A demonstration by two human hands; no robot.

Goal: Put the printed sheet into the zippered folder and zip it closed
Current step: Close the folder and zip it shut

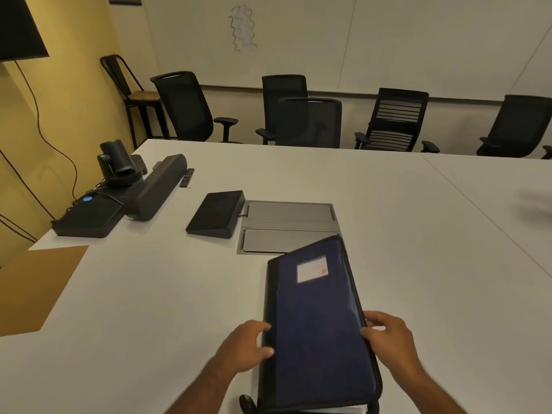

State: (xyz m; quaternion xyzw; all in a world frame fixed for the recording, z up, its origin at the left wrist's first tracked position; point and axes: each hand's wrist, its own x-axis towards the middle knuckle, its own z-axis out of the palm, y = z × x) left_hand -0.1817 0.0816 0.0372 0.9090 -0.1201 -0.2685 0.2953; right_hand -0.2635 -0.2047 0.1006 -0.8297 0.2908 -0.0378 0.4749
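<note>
A dark blue zippered folder point(316, 324) with a small white label point(312, 268) lies on the white table point(149, 294) right in front of me, its cover down. My left hand point(248, 345) grips the folder's left spine edge. My right hand point(388, 336) pinches the right edge, where the black zipper track runs. A strip of white paper point(343, 410) shows under the cover at the folder's near end. I cannot tell whether the zipper is done up.
A grey cable hatch point(286, 227) and a black tablet console point(218, 213) sit just beyond the folder. A speaker bar point(158, 186), a camera point(116, 162) and a black box point(86, 218) stand at the far left. Several office chairs line the far side.
</note>
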